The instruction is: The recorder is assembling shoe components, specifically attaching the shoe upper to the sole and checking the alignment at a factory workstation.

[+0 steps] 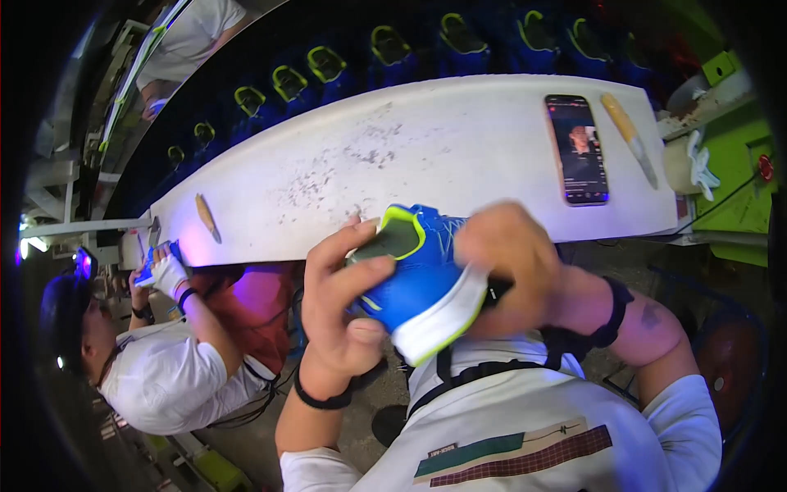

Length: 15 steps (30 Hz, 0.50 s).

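Note:
A blue sneaker (414, 291) with a white sole, lime-green edging and laces is tilted on its side in front of my chest, at the near edge of the worktable. My left hand (340, 299) grips it at the heel and collar, fingers at the opening and thumb along the side. Against its laces and front lies my right hand (512, 266), its fingers curled but smeared by motion. Something dark shows beneath that hand beside the sole; I cannot make out what it is, or whether the hand holds it.
Dark specks dot the white worktable (475, 123). On it lie a phone (574, 152), a yellow-handled knife (630, 135) and a small wooden-handled tool (206, 216). Several blue shoes (389, 45) line the far side. To the left, a co-worker's gloved hand (170, 273) is at another blue shoe.

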Motion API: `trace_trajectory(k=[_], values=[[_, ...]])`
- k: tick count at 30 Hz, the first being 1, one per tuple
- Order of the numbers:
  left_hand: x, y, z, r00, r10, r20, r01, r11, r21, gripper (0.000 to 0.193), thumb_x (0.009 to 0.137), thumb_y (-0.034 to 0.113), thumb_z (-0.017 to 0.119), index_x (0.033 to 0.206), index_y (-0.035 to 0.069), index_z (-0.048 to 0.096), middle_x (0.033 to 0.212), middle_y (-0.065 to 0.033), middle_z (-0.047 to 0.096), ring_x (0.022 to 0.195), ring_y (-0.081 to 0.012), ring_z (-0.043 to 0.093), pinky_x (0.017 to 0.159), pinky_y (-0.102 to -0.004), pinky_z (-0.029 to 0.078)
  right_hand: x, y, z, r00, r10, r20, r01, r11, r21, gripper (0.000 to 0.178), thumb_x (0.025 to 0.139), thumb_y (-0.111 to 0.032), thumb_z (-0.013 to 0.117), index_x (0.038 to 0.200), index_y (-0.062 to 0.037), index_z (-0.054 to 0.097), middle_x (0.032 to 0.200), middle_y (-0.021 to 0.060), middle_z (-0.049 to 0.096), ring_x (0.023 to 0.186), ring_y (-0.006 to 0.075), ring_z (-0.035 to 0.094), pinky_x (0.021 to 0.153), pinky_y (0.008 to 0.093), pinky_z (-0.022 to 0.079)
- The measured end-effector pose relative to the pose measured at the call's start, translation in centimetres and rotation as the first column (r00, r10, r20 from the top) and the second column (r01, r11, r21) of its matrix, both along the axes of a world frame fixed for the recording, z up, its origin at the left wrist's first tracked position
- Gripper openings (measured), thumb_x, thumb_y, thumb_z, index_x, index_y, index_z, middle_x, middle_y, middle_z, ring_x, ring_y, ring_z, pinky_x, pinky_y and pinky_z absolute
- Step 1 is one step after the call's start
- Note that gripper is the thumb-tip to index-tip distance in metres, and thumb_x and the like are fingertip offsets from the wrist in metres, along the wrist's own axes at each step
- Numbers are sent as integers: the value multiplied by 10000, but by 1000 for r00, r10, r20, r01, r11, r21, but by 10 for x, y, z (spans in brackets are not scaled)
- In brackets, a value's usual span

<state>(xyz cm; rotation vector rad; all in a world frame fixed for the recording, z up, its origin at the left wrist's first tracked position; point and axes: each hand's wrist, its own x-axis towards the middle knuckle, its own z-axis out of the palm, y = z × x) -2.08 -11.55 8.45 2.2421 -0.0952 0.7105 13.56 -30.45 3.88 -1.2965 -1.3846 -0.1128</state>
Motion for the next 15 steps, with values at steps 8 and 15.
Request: trace_trajectory(k=[8,15], values=[[-42,20,-16,957,163,-240,-159,987,35,731,621,438,862,1177,12,652,1311,-294,510,1248,-397,529,987,-454,468,-12,27,-26,993,-110,45,119,909,-399,722,634,-309,854,1289,-118,619,1032,98,636,908,316,644,812,425,515],[-7,37,-10,987,-56,-153,-79,655,-751,1026,802,703,684,1465,0,339,1362,-231,505,1217,-298,566,1041,-419,447,43,13,5,839,-40,-543,-338,744,-577,869,585,-348,950,1306,-36,579,1177,125,668,1044,256,667,934,394,523]])
